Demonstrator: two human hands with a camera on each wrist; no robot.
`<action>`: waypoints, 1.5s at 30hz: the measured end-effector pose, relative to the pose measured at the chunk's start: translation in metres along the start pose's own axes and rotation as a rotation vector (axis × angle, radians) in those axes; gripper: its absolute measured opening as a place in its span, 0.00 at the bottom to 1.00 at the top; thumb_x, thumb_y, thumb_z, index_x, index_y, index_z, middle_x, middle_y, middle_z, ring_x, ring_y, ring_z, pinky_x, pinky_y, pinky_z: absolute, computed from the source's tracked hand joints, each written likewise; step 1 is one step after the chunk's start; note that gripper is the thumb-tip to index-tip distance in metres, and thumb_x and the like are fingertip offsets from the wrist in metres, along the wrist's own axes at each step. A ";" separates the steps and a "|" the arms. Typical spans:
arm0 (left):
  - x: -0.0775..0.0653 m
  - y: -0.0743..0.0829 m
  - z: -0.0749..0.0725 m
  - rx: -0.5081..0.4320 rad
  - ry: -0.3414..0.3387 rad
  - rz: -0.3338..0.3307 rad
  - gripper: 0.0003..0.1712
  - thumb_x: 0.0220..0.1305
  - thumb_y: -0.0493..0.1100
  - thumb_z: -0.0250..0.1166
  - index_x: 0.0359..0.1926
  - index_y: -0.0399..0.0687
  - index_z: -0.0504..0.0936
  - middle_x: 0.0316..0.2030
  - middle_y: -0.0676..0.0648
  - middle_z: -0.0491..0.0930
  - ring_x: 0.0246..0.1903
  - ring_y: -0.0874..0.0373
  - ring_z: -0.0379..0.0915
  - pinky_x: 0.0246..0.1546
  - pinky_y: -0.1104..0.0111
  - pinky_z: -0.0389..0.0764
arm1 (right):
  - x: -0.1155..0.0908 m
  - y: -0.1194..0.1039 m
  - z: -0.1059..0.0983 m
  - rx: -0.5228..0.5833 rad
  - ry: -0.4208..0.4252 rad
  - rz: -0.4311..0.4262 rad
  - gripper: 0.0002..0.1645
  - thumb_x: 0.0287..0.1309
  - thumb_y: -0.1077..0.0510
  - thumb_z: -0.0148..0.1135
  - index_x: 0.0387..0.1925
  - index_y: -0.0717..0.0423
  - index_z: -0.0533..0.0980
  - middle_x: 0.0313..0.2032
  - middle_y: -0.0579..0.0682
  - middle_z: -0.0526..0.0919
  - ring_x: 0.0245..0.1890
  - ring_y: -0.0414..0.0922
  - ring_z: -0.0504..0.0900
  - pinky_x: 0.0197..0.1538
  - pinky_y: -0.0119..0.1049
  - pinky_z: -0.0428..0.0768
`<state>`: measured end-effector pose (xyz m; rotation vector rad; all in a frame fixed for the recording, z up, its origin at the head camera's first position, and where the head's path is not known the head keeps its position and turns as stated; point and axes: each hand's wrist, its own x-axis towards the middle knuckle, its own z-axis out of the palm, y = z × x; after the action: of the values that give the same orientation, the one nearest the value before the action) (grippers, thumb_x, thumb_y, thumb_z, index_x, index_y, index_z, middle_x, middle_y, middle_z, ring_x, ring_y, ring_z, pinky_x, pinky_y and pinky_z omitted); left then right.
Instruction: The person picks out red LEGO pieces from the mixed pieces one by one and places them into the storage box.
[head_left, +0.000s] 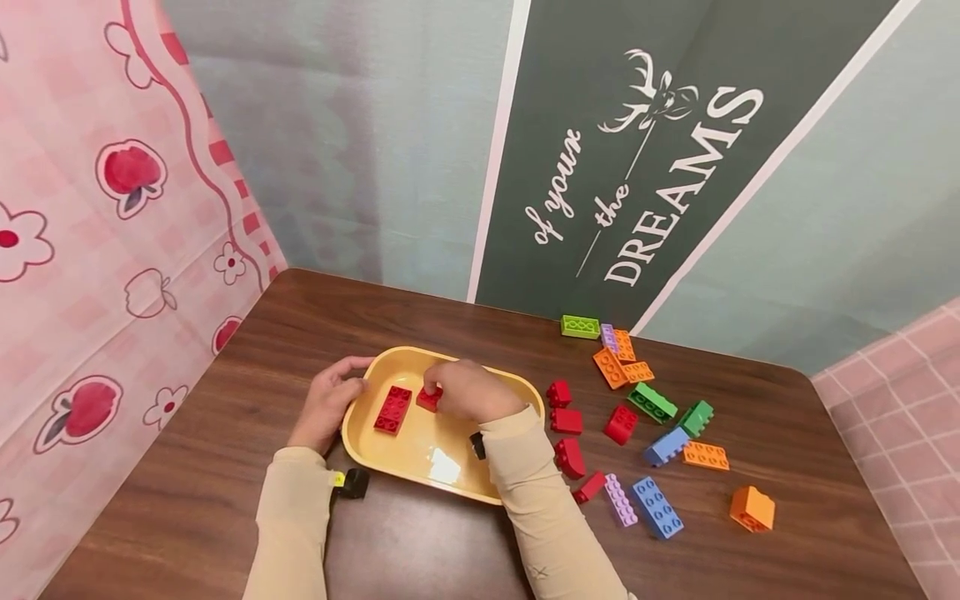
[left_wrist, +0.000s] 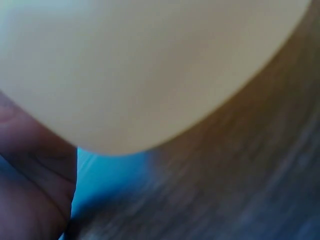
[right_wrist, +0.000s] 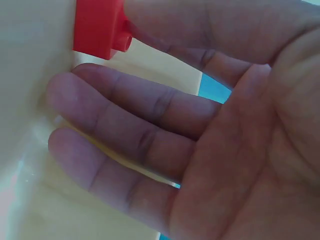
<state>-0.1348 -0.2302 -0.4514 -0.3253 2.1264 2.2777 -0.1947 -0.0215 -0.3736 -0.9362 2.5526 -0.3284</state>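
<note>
A yellow tray (head_left: 465,487) lies on the wooden table. At its left end my left hand (head_left: 327,406) holds the rim, with the thumb at the edge; part of that hand (left_wrist: 35,175) shows beside the blurred tray wall (left_wrist: 130,75) in the left wrist view. My right hand (head_left: 474,392) reaches into the tray and pinches a small red toy brick (head_left: 429,400) between thumb and index finger. In the right wrist view the same red brick (right_wrist: 97,27) is at the tray floor, the other fingers extended below it. A longer red brick (head_left: 392,410) lies to its left inside the tray.
Right of the tray lie several red bricks (head_left: 567,421). Farther right are green (head_left: 652,402), blue (head_left: 657,508), purple (head_left: 621,500) and orange bricks (head_left: 752,509). A lime brick (head_left: 580,326) lies near the printed backdrop (head_left: 502,283).
</note>
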 end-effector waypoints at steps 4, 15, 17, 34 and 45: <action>0.000 0.001 0.001 0.009 0.003 -0.005 0.24 0.60 0.34 0.54 0.58 0.35 0.76 0.46 0.34 0.78 0.32 0.55 0.79 0.34 0.65 0.85 | -0.005 0.000 -0.005 -0.031 0.026 -0.030 0.06 0.55 0.61 0.63 0.35 0.50 0.81 0.28 0.42 0.75 0.30 0.43 0.71 0.33 0.32 0.71; -0.002 0.001 0.001 0.031 0.005 -0.013 0.23 0.62 0.35 0.54 0.58 0.35 0.75 0.44 0.34 0.80 0.31 0.54 0.81 0.35 0.65 0.85 | -0.051 0.027 -0.046 0.174 0.310 -0.068 0.09 0.59 0.61 0.58 0.41 0.52 0.81 0.35 0.45 0.82 0.34 0.42 0.77 0.40 0.36 0.79; -0.004 0.001 0.002 0.034 0.004 -0.017 0.23 0.62 0.36 0.54 0.59 0.35 0.75 0.45 0.33 0.80 0.32 0.53 0.81 0.36 0.65 0.85 | -0.063 0.042 -0.053 0.201 0.356 -0.013 0.07 0.60 0.61 0.58 0.38 0.50 0.80 0.34 0.45 0.81 0.33 0.43 0.76 0.38 0.37 0.79; -0.007 0.004 0.005 0.039 0.013 -0.016 0.23 0.62 0.35 0.54 0.59 0.34 0.75 0.47 0.35 0.79 0.35 0.55 0.81 0.37 0.66 0.84 | -0.085 0.120 -0.026 0.127 0.096 0.394 0.20 0.48 0.70 0.58 0.45 0.55 0.78 0.32 0.50 0.77 0.31 0.49 0.73 0.32 0.38 0.78; -0.007 0.004 0.005 0.038 0.010 -0.012 0.23 0.63 0.35 0.54 0.59 0.33 0.75 0.48 0.35 0.80 0.35 0.56 0.81 0.37 0.66 0.84 | -0.079 0.130 -0.014 0.102 0.146 0.400 0.15 0.50 0.65 0.63 0.42 0.54 0.74 0.30 0.50 0.77 0.31 0.49 0.73 0.34 0.40 0.78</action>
<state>-0.1291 -0.2244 -0.4459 -0.3478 2.1634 2.2306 -0.2197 0.1291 -0.3843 -0.3617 2.7469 -0.4133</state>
